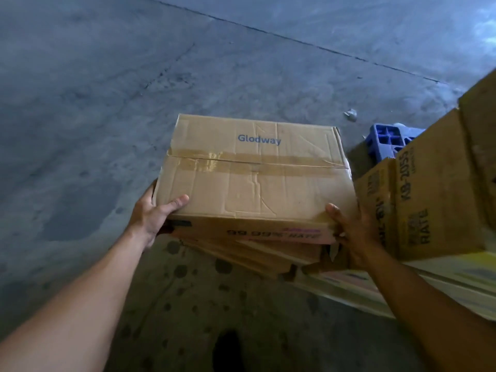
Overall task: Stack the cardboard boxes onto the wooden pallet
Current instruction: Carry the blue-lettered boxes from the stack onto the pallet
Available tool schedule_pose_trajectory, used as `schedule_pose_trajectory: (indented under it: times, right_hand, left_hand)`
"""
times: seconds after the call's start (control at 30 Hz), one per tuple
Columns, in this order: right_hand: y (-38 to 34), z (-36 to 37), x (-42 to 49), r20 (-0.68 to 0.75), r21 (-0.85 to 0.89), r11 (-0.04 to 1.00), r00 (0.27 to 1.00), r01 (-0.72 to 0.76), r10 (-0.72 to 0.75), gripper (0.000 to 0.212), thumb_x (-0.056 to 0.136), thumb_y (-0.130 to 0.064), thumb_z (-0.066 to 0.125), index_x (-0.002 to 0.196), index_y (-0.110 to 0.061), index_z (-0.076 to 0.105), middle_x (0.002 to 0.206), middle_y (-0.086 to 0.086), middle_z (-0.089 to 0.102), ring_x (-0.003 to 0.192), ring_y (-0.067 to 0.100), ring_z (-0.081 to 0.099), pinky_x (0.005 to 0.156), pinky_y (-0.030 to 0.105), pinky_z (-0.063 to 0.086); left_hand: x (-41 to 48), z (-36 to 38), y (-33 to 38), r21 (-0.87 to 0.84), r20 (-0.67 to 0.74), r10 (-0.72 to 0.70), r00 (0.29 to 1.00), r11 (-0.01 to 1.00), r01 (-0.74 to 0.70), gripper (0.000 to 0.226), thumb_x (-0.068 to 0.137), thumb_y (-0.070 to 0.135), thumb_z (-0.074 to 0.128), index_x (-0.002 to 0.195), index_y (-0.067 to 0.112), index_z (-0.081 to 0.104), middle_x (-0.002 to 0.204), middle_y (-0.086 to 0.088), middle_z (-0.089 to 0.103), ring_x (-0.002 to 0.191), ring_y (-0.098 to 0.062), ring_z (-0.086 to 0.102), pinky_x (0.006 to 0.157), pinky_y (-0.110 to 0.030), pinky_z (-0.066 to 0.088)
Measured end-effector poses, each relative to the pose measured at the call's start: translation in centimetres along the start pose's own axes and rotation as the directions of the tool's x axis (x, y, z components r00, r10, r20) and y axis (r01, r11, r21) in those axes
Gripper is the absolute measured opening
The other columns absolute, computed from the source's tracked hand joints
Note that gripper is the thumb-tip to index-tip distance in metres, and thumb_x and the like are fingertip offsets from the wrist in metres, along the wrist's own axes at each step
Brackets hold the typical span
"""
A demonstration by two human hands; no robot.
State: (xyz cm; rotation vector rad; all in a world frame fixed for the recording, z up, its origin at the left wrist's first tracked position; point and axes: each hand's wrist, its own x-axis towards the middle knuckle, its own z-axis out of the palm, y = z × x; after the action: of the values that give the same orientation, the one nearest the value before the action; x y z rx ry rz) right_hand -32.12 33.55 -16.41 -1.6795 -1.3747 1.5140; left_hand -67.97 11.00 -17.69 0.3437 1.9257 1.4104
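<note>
The concrete floor (107, 103) fills the view from 9 to 12 o'clock. At 3 o'clock stands a stack of cardboard boxes (440, 189); I count at least three. No wooden pallet shows. One taped box marked Glodway (255, 181) sits at centre, its long axis running 9 to 3 o'clock, its right end just beside the stack. Two hands grip it. The left hand (153, 218) clamps the 9 o'clock end, thumb laid on top, its other fingers hidden round the side. The right hand (354, 232) does likewise at the 3 o'clock end and is nearer the stack. One blue plastic grid (386, 140) lies at 2 o'clock, with one paper scrap (350, 114) beyond.
</note>
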Motion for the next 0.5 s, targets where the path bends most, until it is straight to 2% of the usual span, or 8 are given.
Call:
schedule_pose_trajectory:
  times: [0.07,0.1,0.13,0.2,0.27,0.33,0.43,0.5]
  right_hand:
    - [-0.6,-0.5,-0.5,0.048,-0.033,0.998,0.998,0.047,-0.045,0.059,0.078,-0.039,0.081,0.127,-0.035,0.05,0.104,-0.011,0.063,0.081,0.014,0.068,0.048,0.023,0.055]
    - [-0.9,-0.8,-0.8,0.074,-0.042,0.996,0.995,0.072,-0.069,0.056,0.076,-0.04,0.082,0.124,-0.035,0.051,0.104,-0.009,0.065,0.081,0.015,0.069,0.05,0.027,0.057]
    - [-1.2,-1.1,-1.2,0.108,-0.051,0.994,0.99,0.102,-0.096,0.053,0.076,-0.043,0.082,0.12,-0.036,0.053,0.106,-0.007,0.066,0.083,0.018,0.07,0.056,0.035,0.061]
    - [-2.0,-1.9,-2.2,0.202,-0.074,0.981,0.966,0.179,-0.161,0.05,0.076,-0.05,0.081,0.118,-0.037,0.057,0.107,-0.002,0.067,0.088,0.027,0.07,0.071,0.051,0.063]
    - [-3.0,-3.1,-3.7,0.29,-0.078,0.964,0.931,0.253,-0.221,0.061,0.075,-0.054,0.08,0.127,-0.031,0.056,0.115,0.005,0.067,0.092,0.031,0.068,0.077,0.056,0.061]
    - [-3.8,-4.7,-5.7,0.372,-0.109,0.929,0.881,0.353,-0.291,0.074,0.075,-0.059,0.079,0.136,-0.026,0.053,0.127,0.009,0.064,0.103,0.031,0.064,0.085,0.052,0.059]
    - [-4.6,-7.9,-10.0,0.482,-0.107,0.871,0.792,0.479,-0.376,0.083,0.076,-0.064,0.075,0.145,-0.028,0.048,0.138,0.001,0.059,0.119,0.026,0.059,0.09,0.034,0.054]
    - [-5.0,-9.8,-13.4,0.538,-0.085,0.858,0.748,0.506,-0.388,0.086,0.074,-0.066,0.075,0.146,-0.028,0.047,0.139,-0.001,0.059,0.121,0.025,0.059,0.092,0.034,0.053]
  left_hand:
    - [-3.0,-0.8,0.2,-0.017,-0.07,0.01,0.997,1.0,-0.011,0.109,0.037,0.069,0.09,0.134,0.034,0.056,0.125,0.0,0.067,0.115,-0.025,0.063,0.101,-0.05,0.05]
    - [-4.8,-1.2,0.3,-0.031,-0.105,0.006,0.994,0.999,-0.009,0.109,0.036,0.068,0.091,0.134,0.035,0.056,0.125,0.001,0.067,0.114,-0.026,0.063,0.1,-0.051,0.051]
    - [-6.8,-1.6,0.6,-0.046,-0.137,-0.002,0.991,0.999,-0.004,0.104,0.038,0.067,0.092,0.132,0.04,0.056,0.124,0.002,0.067,0.112,-0.027,0.065,0.093,-0.053,0.055]
    - [-11.6,-2.3,1.1,-0.071,-0.203,-0.016,0.979,0.997,0.002,0.083,0.043,0.063,0.092,0.118,0.055,0.058,0.122,0.007,0.067,0.106,-0.029,0.067,0.068,-0.047,0.06]
    - [-17.1,-2.7,1.2,-0.083,-0.287,0.0,0.958,0.996,-0.025,0.075,0.045,0.062,0.092,0.112,0.057,0.06,0.117,0.01,0.07,0.103,-0.027,0.068,0.054,-0.039,0.056]
    - [-23.4,-2.6,0.9,-0.086,-0.367,0.012,0.93,0.995,-0.047,0.075,0.046,0.061,0.091,0.115,0.051,0.061,0.109,0.009,0.073,0.098,-0.029,0.071,0.051,-0.039,0.055]
    - [-33.3,-1.9,-0.1,-0.116,-0.478,0.018,0.878,0.99,-0.083,0.075,0.043,0.063,0.09,0.111,0.047,0.062,0.106,0.004,0.075,0.093,-0.032,0.073,0.052,-0.043,0.055]
    - [-39.6,-1.4,-0.9,-0.143,-0.553,0.018,0.833,0.983,-0.116,0.079,0.043,0.064,0.09,0.114,0.049,0.06,0.11,0.003,0.073,0.096,-0.032,0.072,0.056,-0.043,0.056]
